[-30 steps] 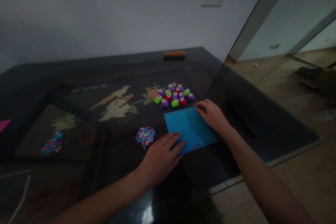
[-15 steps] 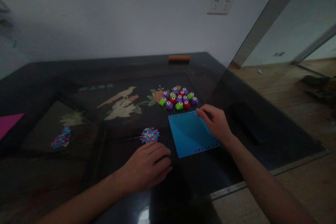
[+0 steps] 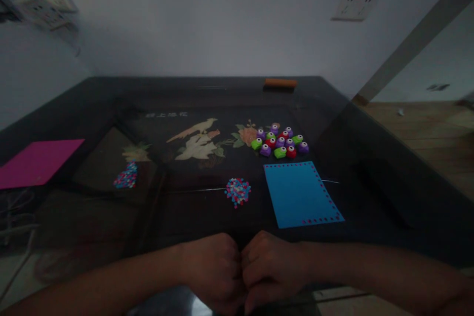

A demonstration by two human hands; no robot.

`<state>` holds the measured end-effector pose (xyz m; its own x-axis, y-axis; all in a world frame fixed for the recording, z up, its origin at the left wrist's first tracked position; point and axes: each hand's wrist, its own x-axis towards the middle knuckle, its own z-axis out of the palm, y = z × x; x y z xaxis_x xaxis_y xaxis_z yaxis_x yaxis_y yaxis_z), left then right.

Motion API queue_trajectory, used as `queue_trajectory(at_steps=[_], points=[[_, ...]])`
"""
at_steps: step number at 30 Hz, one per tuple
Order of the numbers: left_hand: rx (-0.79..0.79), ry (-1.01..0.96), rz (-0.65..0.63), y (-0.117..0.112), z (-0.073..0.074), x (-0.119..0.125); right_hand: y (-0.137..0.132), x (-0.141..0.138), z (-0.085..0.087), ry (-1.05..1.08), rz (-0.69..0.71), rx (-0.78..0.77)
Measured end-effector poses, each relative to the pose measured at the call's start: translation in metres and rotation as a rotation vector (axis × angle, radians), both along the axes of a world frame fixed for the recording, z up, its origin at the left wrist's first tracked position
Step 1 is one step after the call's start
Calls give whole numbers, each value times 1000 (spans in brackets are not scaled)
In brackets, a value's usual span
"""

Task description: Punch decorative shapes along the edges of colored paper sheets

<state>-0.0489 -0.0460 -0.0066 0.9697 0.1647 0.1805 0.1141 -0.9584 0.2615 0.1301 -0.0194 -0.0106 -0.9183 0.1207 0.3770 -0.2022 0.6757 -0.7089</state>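
My left hand [image 3: 215, 269] and my right hand [image 3: 272, 266] rest as fists, knuckles touching, at the near edge of the dark glass table [image 3: 92, 103]. Nothing shows in either fist. Just beyond them lies a blue paper sheet [image 3: 299, 195] with a row of punched holes along its edges. To its left sits a small pile of coloured paper dots [image 3: 237, 191]. Behind the sheet stands a cluster of small purple, green and red hole punches [image 3: 278, 143].
A pink paper sheet [image 3: 37, 162] lies at the table's left edge. A second pile of dots [image 3: 126, 177] shows under the glass, maybe a reflection. An orange bar [image 3: 280, 82] sits at the far edge. Wall sockets [image 3: 353, 6] are above; wooden floor [image 3: 425, 133] lies right.
Both hands left the blue sheet and drew back to the near edge, closing into fists side by side. The view swung left, bringing the pink sheet into sight.
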Motion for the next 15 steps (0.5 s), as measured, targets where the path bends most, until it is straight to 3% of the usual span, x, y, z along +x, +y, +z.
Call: queue_trajectory(at_steps=[7,15], points=[[-5,-17,2,1,1,2,4,3,4,-44,6,-53],[10,-5,-3,3,5,2,4,4,6,-26,13,-6]])
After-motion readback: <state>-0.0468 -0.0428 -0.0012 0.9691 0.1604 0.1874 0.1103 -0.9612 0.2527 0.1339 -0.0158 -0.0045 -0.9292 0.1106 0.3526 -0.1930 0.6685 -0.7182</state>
